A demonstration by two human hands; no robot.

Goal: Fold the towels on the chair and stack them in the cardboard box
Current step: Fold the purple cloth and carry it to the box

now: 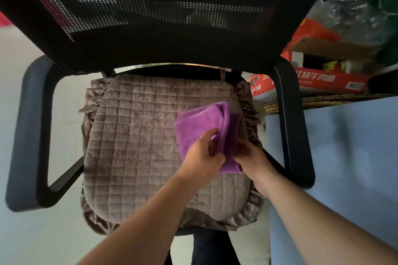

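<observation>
Quilted brown seat cushion (137, 148) of a black mesh chair carries a folded purple towel (200, 127) toward its right edge; left hand (202, 155) and right hand (251, 154) pinch its near end; loose layers could splay open if either grip slackens.

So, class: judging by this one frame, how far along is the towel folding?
Done: the purple towel already lies in folded layers. In hand: left hand and right hand both grip it over the quilted seat cushion. Left: stacking it; a red cardboard box sits beyond the armrest.
</observation>
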